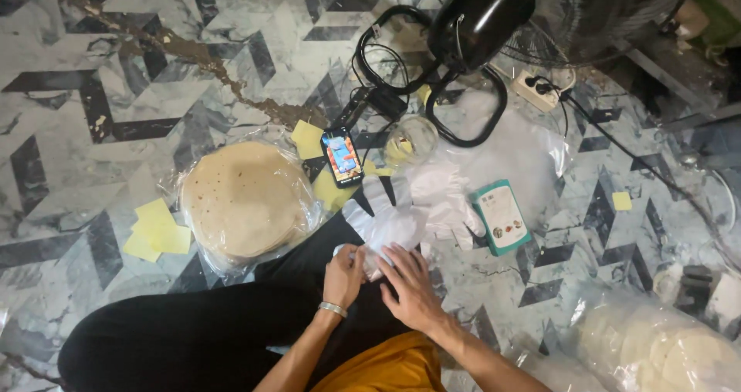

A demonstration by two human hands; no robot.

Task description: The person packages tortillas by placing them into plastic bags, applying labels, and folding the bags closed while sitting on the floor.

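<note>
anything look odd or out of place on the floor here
Yes. A dark brown stain streaks diagonally across the marble-patterned floor, like a spill or a crack. Yellow paper squares lie scattered beside the stack of flatbreads, and a lit phone sits among tangled black cables.

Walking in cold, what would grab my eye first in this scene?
Probably the big stack of round flatbreads in clear plastic, lying on the marble-patterned floor at left centre. Next, the lit phone just right of it, with yellow paper squares scattered about. Low in the middle, the person's left hand and right hand meet on a thin clear plastic bag.
</note>
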